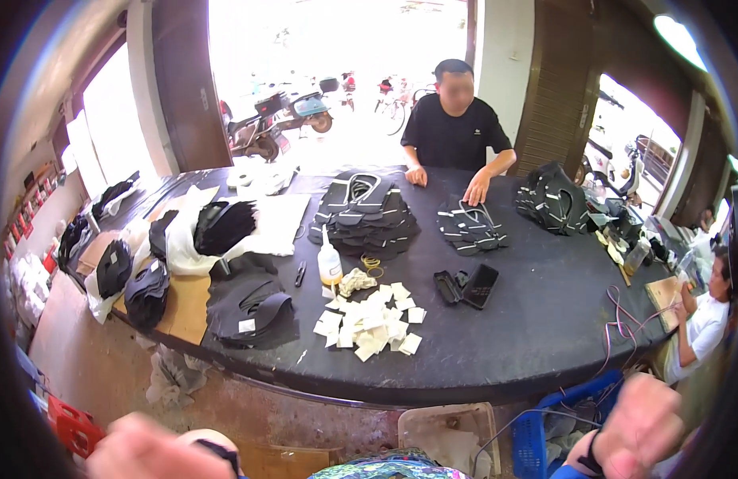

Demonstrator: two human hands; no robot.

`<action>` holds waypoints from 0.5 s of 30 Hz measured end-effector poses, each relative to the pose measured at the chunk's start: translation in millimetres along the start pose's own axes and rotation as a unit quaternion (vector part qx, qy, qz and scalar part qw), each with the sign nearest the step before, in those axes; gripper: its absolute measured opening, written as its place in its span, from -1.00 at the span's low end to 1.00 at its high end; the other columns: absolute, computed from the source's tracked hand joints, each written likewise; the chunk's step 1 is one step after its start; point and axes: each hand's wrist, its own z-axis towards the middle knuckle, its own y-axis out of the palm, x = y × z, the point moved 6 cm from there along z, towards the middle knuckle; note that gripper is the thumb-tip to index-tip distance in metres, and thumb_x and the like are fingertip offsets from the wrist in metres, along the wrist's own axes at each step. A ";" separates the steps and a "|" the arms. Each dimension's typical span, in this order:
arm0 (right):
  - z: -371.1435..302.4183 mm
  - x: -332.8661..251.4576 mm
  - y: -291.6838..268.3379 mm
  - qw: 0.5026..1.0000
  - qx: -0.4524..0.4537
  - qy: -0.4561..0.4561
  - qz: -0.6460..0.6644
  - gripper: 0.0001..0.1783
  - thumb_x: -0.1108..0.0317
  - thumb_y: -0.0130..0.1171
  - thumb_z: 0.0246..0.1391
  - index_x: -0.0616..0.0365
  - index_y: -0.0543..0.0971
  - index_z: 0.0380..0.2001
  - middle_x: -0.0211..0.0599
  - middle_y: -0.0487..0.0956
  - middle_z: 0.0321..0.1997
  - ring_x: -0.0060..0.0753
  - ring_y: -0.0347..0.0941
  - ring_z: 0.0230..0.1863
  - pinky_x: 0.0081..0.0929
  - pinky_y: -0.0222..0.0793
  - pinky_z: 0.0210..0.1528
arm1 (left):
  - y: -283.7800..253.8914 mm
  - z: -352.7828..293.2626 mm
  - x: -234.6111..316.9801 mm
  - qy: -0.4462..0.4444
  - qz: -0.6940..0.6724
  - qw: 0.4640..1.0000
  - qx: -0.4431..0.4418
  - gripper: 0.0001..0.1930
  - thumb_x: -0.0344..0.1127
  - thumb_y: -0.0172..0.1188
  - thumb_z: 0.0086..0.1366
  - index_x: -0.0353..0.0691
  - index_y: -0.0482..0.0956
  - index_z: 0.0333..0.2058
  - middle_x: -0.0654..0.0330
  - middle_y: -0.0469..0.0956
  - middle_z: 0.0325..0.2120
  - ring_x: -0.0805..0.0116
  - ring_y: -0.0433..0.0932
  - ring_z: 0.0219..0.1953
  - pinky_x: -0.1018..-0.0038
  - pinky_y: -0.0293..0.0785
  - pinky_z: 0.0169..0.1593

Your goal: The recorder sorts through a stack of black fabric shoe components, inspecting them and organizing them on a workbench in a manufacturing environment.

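Observation:
My left hand (142, 451) is low at the bottom left, blurred, below the front rim of the black table (497, 351) and touching nothing I can make out. My right hand (642, 427) is blurred at the bottom right, above a blue basket (536, 435), with a dark band on the wrist. Whether either hand holds anything is unclear. Nearest on the table lie a heap of white square pieces (369, 323), a white glue bottle (330, 263) and a stack of black cut pieces with a white label (249, 307).
Piles of black cut pieces (367, 215) (471, 226) (554, 199) sit further back. A person in a black shirt (455, 128) leans on the far edge; another in white (700, 319) sits at the right. An open black case (469, 286), a clear box (449, 431) and a red crate (70, 423) are near.

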 end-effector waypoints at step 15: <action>20.4 37.5 58.8 0.852 -0.283 0.125 0.423 -0.77 0.22 -0.22 0.17 -0.11 0.44 -0.21 -0.23 0.56 -0.30 -0.29 0.50 -0.37 -0.43 0.26 -0.35 | 42.1 -13.3 -32.3 -0.124 -0.295 0.926 -0.203 -0.86 -0.38 -0.06 0.21 -0.22 0.45 -0.30 0.19 0.53 -0.28 0.36 0.50 -0.18 0.49 0.39 -0.14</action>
